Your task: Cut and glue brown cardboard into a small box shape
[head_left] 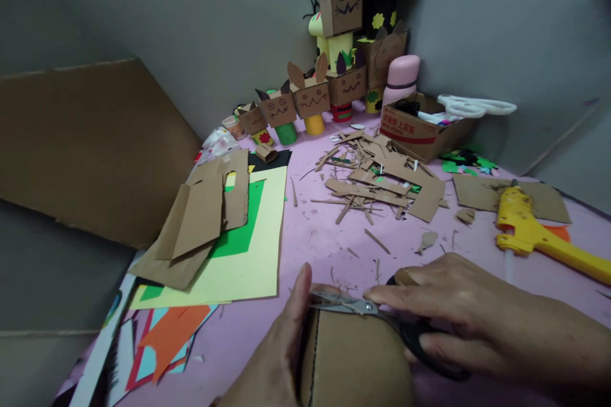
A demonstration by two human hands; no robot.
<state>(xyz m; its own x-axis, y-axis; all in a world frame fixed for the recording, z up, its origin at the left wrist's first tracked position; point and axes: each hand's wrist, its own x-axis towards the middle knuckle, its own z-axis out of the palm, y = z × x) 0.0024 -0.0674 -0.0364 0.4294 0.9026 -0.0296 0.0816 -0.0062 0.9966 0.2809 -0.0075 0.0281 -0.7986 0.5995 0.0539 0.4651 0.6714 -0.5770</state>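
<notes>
Black-handled scissors are in my right hand, with fingers through the loops. Their blades lie across the far edge of a brown cardboard piece at the bottom middle. My left hand grips that cardboard along its left side, thumb up near the blade tips. A thin strip of cardboard shows by the blades. The lower part of the cardboard runs out of view.
A heap of cardboard scraps lies ahead. A yellow glue gun rests at the right on cardboard. Coloured paper sheets and cardboard pieces are at the left. Cardboard cat figures and an open box stand behind.
</notes>
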